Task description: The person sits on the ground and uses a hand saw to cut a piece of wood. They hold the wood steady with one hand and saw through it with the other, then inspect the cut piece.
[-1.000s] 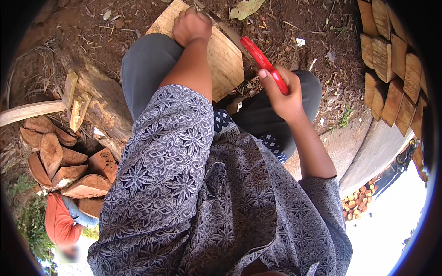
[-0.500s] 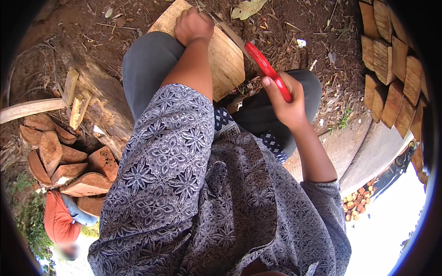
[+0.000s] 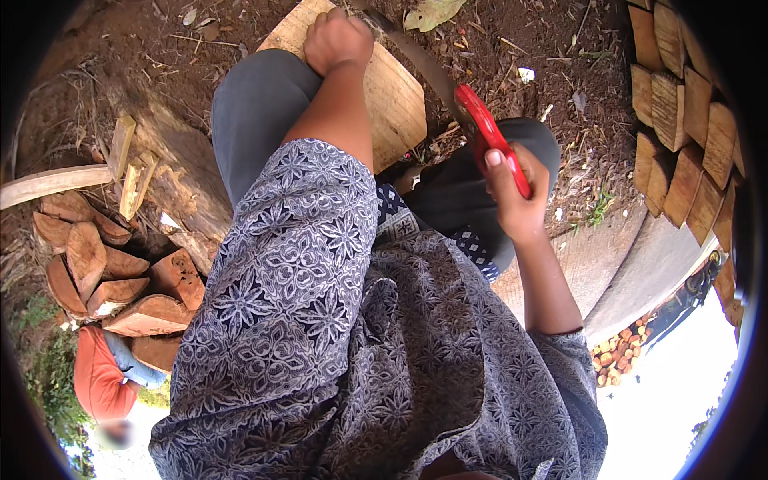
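My left hand (image 3: 339,42) is closed and presses down on a pale wooden board (image 3: 392,112), its fingertips hidden from view. The board lies slanted by my left knee, its near end cut to angled corners. In my right hand (image 3: 520,192) is the red handle (image 3: 490,132) of a handsaw, with the thumb along the grip. The saw's dark blade (image 3: 420,58) runs up and to the left beside the board's right edge. Its far end passes close to my left hand and leaves the picture; I cannot tell whether the teeth touch the wood.
Split firewood (image 3: 152,316) is piled at the left beside a weathered log (image 3: 172,160). More cut wood pieces (image 3: 688,120) are stacked at the far right. A person in an orange top (image 3: 102,372) is at the lower left. Dry leaves and chips litter the soil.
My right hand has drawn the handsaw back toward me and to the right, so the handle is farther from the board. My left hand stays on the board.
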`<state>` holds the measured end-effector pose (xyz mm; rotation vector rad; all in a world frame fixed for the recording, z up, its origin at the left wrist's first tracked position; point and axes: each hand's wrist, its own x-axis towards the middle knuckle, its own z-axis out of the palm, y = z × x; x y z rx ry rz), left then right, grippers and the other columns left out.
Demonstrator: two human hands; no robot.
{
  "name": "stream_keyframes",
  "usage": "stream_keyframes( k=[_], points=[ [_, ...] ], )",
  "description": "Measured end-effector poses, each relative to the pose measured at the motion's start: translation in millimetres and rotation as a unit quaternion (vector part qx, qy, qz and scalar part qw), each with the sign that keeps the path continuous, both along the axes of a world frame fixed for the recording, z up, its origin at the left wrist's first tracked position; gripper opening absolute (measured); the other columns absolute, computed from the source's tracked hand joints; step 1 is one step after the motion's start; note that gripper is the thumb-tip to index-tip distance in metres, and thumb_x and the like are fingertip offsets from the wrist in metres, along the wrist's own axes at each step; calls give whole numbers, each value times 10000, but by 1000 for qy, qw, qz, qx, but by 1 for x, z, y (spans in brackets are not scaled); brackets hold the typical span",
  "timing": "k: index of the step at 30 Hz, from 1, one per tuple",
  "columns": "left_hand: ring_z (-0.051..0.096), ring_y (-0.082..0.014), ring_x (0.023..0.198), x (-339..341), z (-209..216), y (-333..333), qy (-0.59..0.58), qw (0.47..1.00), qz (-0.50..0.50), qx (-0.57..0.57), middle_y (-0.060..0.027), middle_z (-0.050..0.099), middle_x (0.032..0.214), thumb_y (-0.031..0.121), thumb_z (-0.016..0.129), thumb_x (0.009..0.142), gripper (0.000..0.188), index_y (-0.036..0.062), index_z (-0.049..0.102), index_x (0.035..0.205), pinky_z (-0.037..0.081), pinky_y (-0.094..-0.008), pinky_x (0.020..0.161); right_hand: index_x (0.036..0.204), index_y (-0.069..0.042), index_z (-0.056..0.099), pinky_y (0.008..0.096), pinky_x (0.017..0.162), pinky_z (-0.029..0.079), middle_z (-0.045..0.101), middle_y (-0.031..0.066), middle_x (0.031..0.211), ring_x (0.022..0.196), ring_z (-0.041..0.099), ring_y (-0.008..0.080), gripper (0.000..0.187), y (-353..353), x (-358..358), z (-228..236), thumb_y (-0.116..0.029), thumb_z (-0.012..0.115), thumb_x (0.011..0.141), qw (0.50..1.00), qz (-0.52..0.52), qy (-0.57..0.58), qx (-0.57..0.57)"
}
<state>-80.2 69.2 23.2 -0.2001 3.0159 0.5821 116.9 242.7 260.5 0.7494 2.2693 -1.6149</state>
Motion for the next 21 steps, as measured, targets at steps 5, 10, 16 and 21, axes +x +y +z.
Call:
stream_keyframes(
  k=[5,10,16,21],
  points=[
    [665,-372,999,1,-5,-1,13,1000,-5,5,-128,719,1067,282,495,911,305,87,722,967,543,-527,849,864,-34,617,256,613,386,525,-25,748,690,470,56,221,-7,-6,27,-191,712,987,998,7,32,-46],
    [666,-372,1005,-1,-1,3,9,1000,-8,-7,-131,722,1064,286,502,922,300,86,722,961,545,-520,859,865,-38,649,254,606,399,569,-20,749,684,496,60,244,-6,-17,17,-232,759,966,999,28,26,-4],
    [665,-368,1034,1,6,3,-8,1000,-12,-8,-129,720,1082,289,498,935,303,84,718,973,544,-515,877,861,-28,676,251,596,394,586,-24,741,679,498,46,259,-18,-15,19,-246,751,977,998,-10,40,-39],
    [663,-362,1051,0,4,3,-13,1000,-13,-11,-126,719,1094,288,491,940,307,84,717,984,544,-513,885,859,-23,676,238,589,397,595,-25,720,676,522,40,286,-15,-11,21,-271,730,992,999,-1,30,-35]
  ],
)
